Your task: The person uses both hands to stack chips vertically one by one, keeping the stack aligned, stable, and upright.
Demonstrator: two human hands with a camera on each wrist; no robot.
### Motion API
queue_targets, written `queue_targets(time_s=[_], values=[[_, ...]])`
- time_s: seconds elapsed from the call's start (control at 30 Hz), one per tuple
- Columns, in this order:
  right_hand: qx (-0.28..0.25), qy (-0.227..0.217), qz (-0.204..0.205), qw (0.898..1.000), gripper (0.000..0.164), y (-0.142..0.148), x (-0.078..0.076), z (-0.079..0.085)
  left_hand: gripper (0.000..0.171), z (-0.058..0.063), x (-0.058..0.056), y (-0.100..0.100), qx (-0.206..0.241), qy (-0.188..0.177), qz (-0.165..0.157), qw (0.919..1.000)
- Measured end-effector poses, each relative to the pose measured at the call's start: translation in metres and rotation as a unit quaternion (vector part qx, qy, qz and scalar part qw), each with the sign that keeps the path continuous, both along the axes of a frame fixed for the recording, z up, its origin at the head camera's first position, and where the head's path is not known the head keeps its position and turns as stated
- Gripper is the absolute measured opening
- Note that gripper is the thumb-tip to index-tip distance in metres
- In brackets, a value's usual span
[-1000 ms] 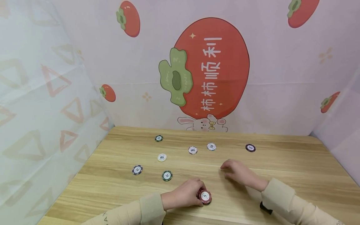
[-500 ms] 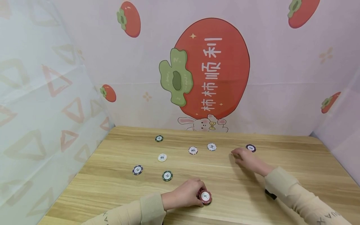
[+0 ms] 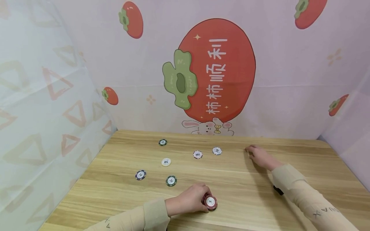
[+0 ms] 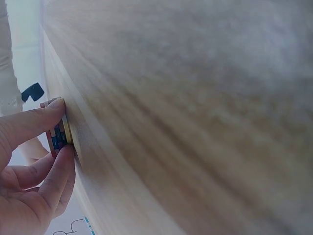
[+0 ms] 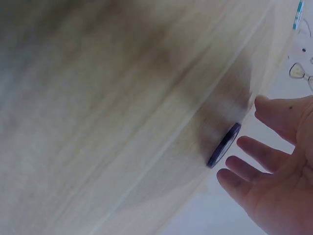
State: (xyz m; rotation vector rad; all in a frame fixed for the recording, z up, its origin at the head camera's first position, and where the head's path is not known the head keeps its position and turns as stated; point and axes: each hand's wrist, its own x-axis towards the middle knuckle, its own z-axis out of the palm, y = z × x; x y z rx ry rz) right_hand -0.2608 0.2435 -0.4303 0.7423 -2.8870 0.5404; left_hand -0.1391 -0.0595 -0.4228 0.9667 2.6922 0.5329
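My left hand grips a stack of poker chips at the front of the table, a red 5 chip on top. The left wrist view shows thumb and fingers around the edges of the stack, with blue and yellow chips low in it. Toward the back right, my right hand reaches over a dark purple poker chip, its fingers spread and curved around it without closing. In the head view that hand hides the purple chip.
Single chips lie about the wooden table: a white-blue 10 chip, a 500 chip, a white 50 chip, a purple-blue 10 chip, a green 20 chip and a dark green chip. A printed curtain stands behind.
My right hand has moved away and to the right, from the middle of the table to the purple chip, which it now covers in the head view. The left hand and stack stay put.
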Motion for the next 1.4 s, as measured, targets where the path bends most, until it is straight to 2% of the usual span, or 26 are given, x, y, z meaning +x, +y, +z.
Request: queue_targets(time_s=[0.53, 0.8, 1.1, 1.4], values=[[0.034, 0.022, -0.039, 0.998, 0.019, 0.012, -0.007, -0.007, 0.036, 0.000, 0.001, 0.000, 0.004, 0.002, -0.002, 1.0000], [0.027, 0.094, -0.046, 0.994, 0.013, 0.012, -0.004, 0.005, 0.035, 0.000, 0.001, 0.000, 0.004, 0.000, -0.001, 1.0000], [0.026, 0.067, -0.071, 0.995, 0.009, 0.011, 0.006, 0.014, 0.035, 0.000, 0.000, 0.001, 0.002, -0.001, 0.000, 1.0000], [0.026, 0.067, -0.040, 0.997, 0.013, 0.010, 0.016, 0.019, 0.036, 0.001, 0.000, 0.001, 0.001, -0.003, -0.001, 1.0000]])
